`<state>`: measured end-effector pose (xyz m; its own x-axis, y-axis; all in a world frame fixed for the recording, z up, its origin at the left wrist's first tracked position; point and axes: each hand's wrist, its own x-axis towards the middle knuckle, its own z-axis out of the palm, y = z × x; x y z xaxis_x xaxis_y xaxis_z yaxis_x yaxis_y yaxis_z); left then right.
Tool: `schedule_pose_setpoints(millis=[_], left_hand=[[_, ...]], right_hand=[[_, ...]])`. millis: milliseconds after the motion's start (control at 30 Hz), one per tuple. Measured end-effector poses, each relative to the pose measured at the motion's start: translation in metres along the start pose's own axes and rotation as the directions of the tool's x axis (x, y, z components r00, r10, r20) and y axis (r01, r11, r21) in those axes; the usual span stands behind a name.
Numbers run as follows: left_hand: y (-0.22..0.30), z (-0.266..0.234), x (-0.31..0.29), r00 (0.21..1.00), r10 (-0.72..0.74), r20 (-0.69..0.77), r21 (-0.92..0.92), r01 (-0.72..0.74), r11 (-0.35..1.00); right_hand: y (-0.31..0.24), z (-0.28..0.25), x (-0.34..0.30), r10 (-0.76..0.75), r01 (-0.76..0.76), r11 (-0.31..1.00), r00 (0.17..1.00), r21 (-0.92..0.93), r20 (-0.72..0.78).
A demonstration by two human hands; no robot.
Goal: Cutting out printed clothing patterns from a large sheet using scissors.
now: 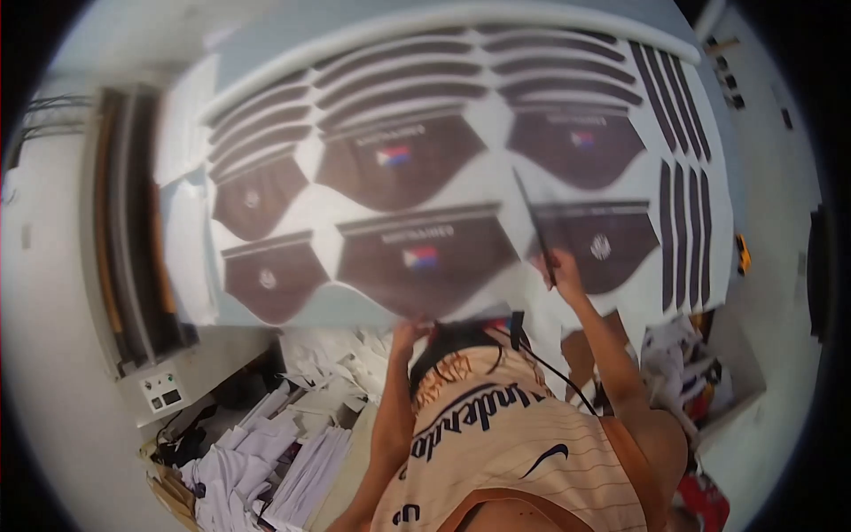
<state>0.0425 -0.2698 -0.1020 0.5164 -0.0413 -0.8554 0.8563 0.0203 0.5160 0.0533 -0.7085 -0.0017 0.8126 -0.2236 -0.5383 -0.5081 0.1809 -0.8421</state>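
Note:
A large white sheet printed with dark panels and curved dark strips lies over the table in front of me. Several panels bear a small coloured flag or a pale emblem. My right hand is closed around a long, thin dark tool, which points away over the sheet between two right-hand panels; blur hides its exact kind. At the near edge of the sheet, by the large middle panel, my left hand is closed with its fingertips on the edge.
To the left stands a long machine with rollers and a small control box. White paper scraps are heaped below the table at left. A bin of scraps is at right. A white roll runs along the far edge.

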Motion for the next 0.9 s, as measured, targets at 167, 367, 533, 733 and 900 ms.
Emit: schedule_pose_setpoints(millis=[167,367,533,733,900], left_hand=[[-0.005,0.006,0.012,0.965,-0.025,0.260,0.186,-0.024,0.982],[-0.008,0.032,0.013,0.945,-0.031,0.326,0.140,-0.016,0.990],[-0.032,0.076,0.005,0.881,-0.047,0.472,0.027,0.038,0.999],[-0.063,0.135,-0.013,0.872,-0.155,0.464,0.185,0.075,0.980],[-0.077,0.208,-0.072,0.849,-0.088,0.520,0.323,-0.101,0.941]], right_hand=[[0.065,0.023,-0.166,0.258,-0.256,0.965,0.964,0.049,-0.055],[0.124,0.059,-0.275,0.350,-0.348,0.937,0.933,0.032,-0.089],[0.134,0.060,-0.342,0.272,-0.244,0.959,0.939,0.146,-0.212],[0.141,0.000,-0.388,0.195,-0.136,0.977,0.885,0.166,-0.422],[0.167,-0.090,-0.401,0.170,-0.043,0.951,0.898,0.305,-0.406]])
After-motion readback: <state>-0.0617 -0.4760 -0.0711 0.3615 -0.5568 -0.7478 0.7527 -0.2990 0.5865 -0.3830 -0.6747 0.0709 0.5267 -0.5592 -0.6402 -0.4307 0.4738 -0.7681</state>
